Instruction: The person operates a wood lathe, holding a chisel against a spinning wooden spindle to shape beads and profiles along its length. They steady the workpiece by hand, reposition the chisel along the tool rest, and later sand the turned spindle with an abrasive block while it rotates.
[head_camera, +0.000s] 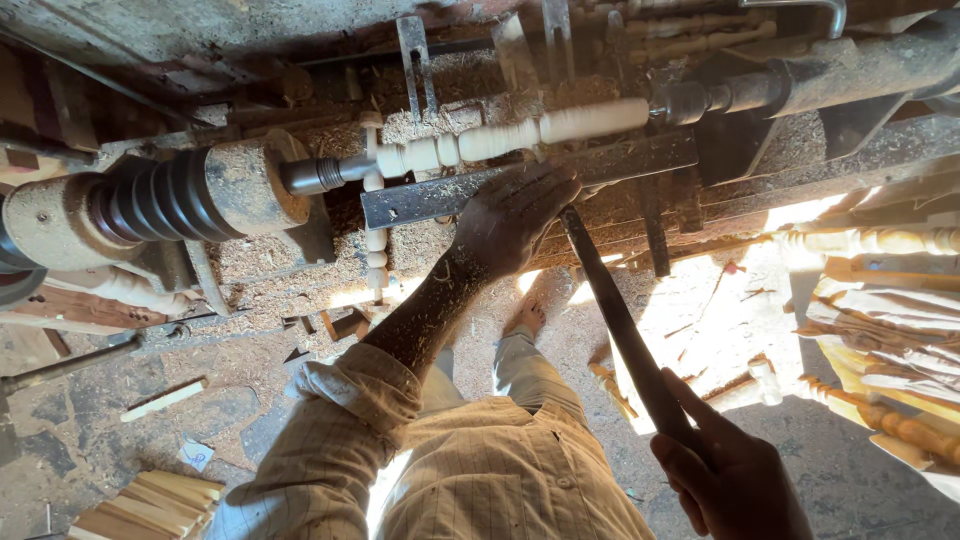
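Pale spindle (520, 135), upper centre, seems light, brittle; our left hand (515, 215) presses flat on the chisel (620, 330); our right hand (730, 470) clenches its handle end.

One pale turned spindle (510, 137) mounted on one lathe (200, 195). One flat steel tool rest (530, 180). One long dark chisel (620, 330). Two hands: left (515, 215), right (725, 475). One stepped pulley (150, 200). At least four finished turned spindles (880, 240) stacked at right; exact number unclear. One bundle of pale wooden sticks (150, 505) lower left.
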